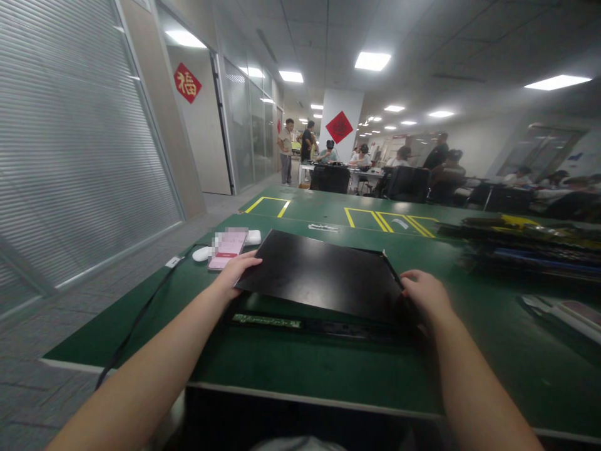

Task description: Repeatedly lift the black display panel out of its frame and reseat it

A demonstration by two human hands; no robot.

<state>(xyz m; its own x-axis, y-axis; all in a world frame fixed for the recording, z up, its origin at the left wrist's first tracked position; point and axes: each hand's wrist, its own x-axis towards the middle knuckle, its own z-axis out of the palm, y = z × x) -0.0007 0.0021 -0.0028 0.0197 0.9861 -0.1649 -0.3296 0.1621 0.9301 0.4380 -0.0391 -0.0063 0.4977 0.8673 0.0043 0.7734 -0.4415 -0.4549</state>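
A thin, glossy black screen panel (pixel 319 269) is held tilted over the green table, its near edge raised. My left hand (pixel 237 274) grips its left edge, thumb on top and the other fingers mostly hidden beneath. On the right side, my right hand (pixel 426 293) has its fingers closed at the panel's edge, beside a dark frame. Below the near edge lies a dark strip (pixel 342 328) with a narrow green circuit board (pixel 267 321) at its left. Whether strip and panel are joined, I cannot tell.
A phone (pixel 228 250), a white mouse-like object (pixel 201 254) and a black cable (pixel 141 313) lie left on the green table (pixel 300 382). Dark panels are stacked (pixel 530 241) at right, near a pale flat device (pixel 563 316). Yellow tape (pixel 382 222) marks the far side; several people sit or stand beyond.
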